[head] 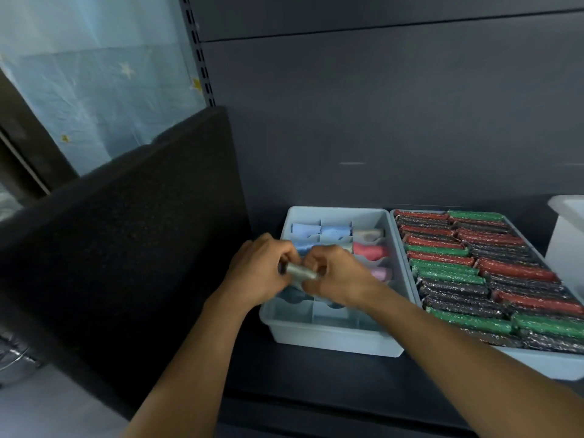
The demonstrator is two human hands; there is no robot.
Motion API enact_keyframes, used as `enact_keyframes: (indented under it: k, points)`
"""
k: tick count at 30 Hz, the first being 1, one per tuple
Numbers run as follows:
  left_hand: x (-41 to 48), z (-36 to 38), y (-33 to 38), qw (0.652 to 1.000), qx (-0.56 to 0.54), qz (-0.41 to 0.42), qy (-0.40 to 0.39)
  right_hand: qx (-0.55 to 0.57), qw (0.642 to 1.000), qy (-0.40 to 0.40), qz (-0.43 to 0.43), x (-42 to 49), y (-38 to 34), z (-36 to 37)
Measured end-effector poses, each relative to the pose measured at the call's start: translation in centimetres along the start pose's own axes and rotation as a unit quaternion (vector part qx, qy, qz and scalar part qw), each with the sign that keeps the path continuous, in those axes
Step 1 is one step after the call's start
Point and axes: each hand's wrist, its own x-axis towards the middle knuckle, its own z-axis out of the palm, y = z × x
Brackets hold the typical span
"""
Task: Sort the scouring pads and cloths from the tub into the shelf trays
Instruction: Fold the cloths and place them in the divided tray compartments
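Observation:
A pale green rolled cloth (300,270) is held between both hands just above the left side of a light grey divided tray (331,338). My left hand (257,273) grips its left end and my right hand (336,276) pinches its right end. Rolled blue, cream and pink cloths (368,251) fill the tray's far compartments; the near compartments show no cloths. To the right, a second grey tray (543,363) is packed with red, green and black glittery scouring pads (480,273). The tub is not in view.
The trays sit on a dark shelf (316,384) with a dark back panel. A black foam-like side panel (126,235) stands close on the left. A white container (565,241) is at the right edge. A light blue starred sheet hangs at upper left.

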Motion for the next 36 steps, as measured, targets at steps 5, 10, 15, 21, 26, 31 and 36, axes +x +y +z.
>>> enact_keyframes:
  k: [5, 10, 15, 21, 26, 31, 36]
  points:
    - [-0.7, 1.1, -0.2, 0.995, 0.096, -0.009, -0.025, -0.177, 0.984, 0.008, -0.015, 0.4, 0.0, 1.1]
    - [-1.7, 1.8, -2.0, 1.0, -0.004, -0.017, -0.007, -0.311, 0.95, 0.009, -0.036, 1.2, -1.0, 2.1]
    - [-3.4, 2.5, -2.7, 0.981, -0.174, -0.084, -0.034, -0.355, 0.935, -0.009, -0.01, 2.0, -1.3, 2.9]
    - [-3.4, 2.3, -1.3, 0.979, -0.172, -0.105, -0.032, -0.191, 0.973, -0.133, -0.007, 0.1, -0.4, 0.6]
    - [-3.4, 2.7, 2.8, 0.992, -0.065, -0.098, 0.043, -0.095, 0.991, -0.004, -0.093, -5.4, 1.8, -4.0]
    - [-2.8, 5.0, 14.3, 0.979, -0.168, 0.03, 0.114, -0.092, 0.978, 0.142, -0.119, -13.0, 5.6, -11.9]
    - [-3.5, 9.3, 26.5, 0.956, -0.23, 0.17, 0.059, -0.088, 0.951, 0.293, -0.036, -20.5, 11.7, -20.2]
